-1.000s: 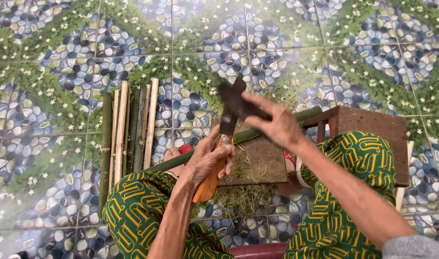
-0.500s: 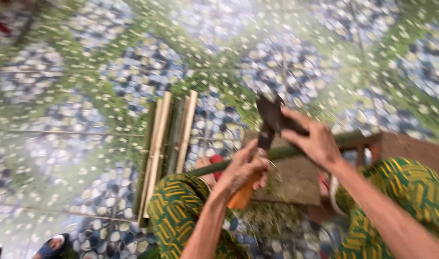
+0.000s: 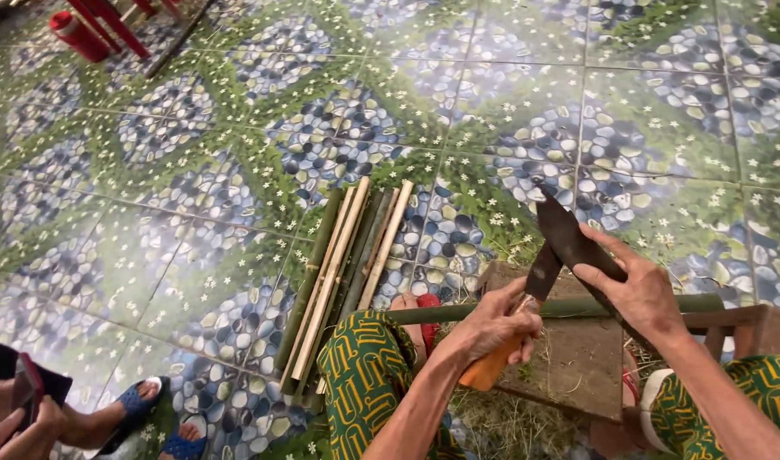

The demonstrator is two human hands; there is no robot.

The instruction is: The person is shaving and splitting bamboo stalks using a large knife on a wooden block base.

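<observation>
At the far left edge of my head view, another person's hands [image 3: 19, 426] hold a dark red phone [image 3: 28, 383] above feet in blue sandals [image 3: 138, 400]; these are not the wearer's own; red metal legs [image 3: 109, 25] and a red cylinder [image 3: 79, 36] sit at the top left corner on the floor of pebble-and-leaf patterned tiles [image 3: 236, 128]; toward the middle, a bundle of split bamboo strips [image 3: 343, 273], some green and some pale, lies side by side on the tiles, just beside the wearer's left knee in green and yellow patterned trousers [image 3: 360, 366]; right of that, I see the left hand [image 3: 492, 328] with fingers curled tight around the orange handle [image 3: 488, 370] of a dark-bladed knife [image 3: 569, 243]; the blade rises up and to the right from the fist; the right hand [image 3: 637, 290] lies with fingers pressed together along the back of the blade, thumb underneath; a long green bamboo stalk [image 3: 577, 307] lies crosswise on a worn wooden block [image 3: 577, 366], passing under both hands, the blade meeting it near the left fist; green shavings [image 3: 500, 426] litter the floor below the block; at the far right the other patterned knee [image 3: 748, 383] shows.
</observation>
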